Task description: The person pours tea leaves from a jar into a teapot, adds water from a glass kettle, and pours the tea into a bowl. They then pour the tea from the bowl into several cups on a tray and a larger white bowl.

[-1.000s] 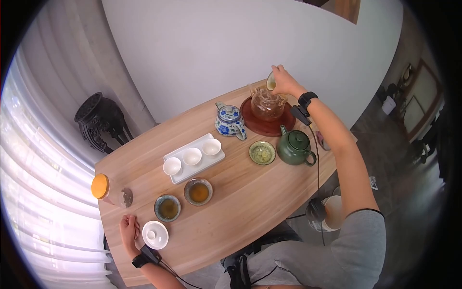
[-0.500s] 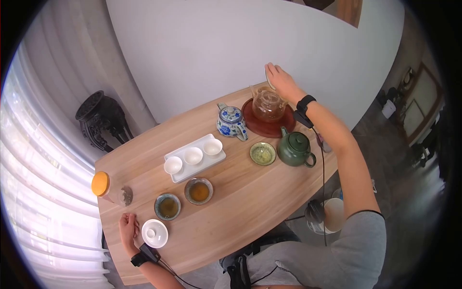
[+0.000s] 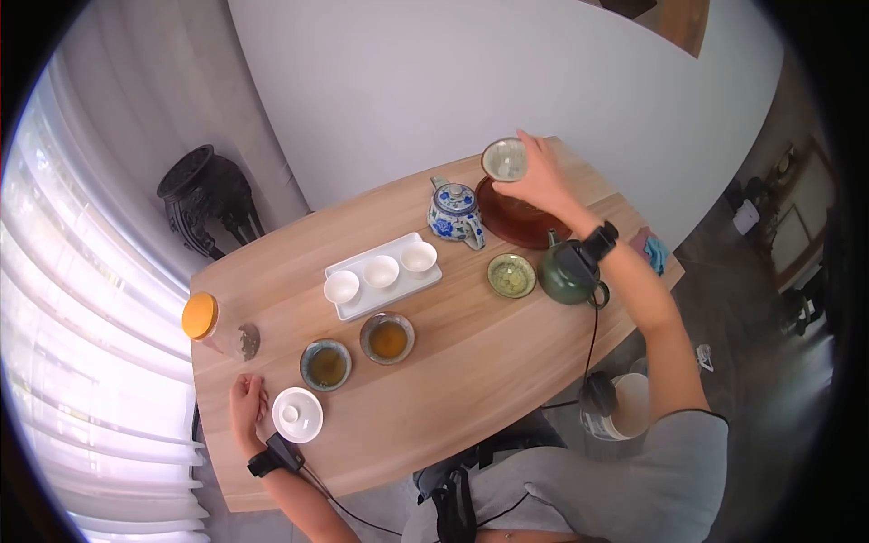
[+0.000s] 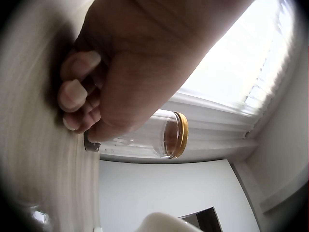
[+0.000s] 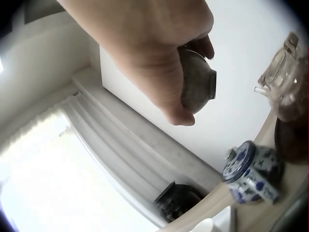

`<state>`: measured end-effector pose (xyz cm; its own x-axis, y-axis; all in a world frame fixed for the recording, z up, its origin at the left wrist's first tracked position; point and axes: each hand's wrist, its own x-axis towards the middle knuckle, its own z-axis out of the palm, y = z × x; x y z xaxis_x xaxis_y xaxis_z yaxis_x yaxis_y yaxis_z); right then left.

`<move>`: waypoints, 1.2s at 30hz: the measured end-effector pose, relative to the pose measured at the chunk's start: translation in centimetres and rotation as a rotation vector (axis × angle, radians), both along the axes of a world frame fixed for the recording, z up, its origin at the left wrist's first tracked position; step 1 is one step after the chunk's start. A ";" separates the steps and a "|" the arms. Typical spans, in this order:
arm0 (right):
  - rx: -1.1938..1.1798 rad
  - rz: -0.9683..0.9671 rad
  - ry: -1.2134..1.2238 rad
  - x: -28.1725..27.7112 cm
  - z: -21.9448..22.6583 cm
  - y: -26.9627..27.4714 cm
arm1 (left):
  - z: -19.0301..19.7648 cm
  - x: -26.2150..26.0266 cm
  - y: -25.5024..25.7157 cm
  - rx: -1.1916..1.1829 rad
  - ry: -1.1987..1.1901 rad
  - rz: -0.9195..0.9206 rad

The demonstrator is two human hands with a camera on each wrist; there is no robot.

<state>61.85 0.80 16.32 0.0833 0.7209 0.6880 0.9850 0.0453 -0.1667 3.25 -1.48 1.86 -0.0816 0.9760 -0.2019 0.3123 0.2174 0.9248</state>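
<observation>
One cup, head view: the cup (image 3: 503,160) is in the air near the red tray (image 3: 497,217), pinched by the right hand (image 3: 542,175), mouth tipped toward the person's side.
Left hand, head view: the left hand (image 3: 247,404) rests on the table (image 3: 471,380) beside the white lidded bowl (image 3: 297,414).
Loose fingers, left wrist view: the fingers (image 4: 73,94) curl slackly, holding nothing.
Cup foot, right wrist view: the foot (image 5: 213,84) points away from the palm, mouth-to-foot axis sideways; probably light, stiff, breakable, slick if wet, best gripped across its sides.
</observation>
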 end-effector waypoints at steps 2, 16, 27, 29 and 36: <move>-0.145 0.176 0.524 -2.7 -1.3 -2.2 | -0.4 -0.2 0.1 0.004 -0.005 -0.018; -0.251 0.267 0.715 -14.1 -12.9 -8.6 | -0.9 -0.4 0.4 -0.015 0.002 -0.017; -0.267 0.232 0.660 -14.1 -15.2 -9.4 | -0.9 -0.4 0.3 -0.006 0.000 -0.010; -0.289 0.192 0.519 -14.1 -15.0 -9.8 | -0.7 -0.4 0.3 0.004 0.014 -0.019; -0.313 0.186 0.324 -15.8 -12.3 -11.4 | -0.7 -0.2 0.2 0.005 -0.008 0.000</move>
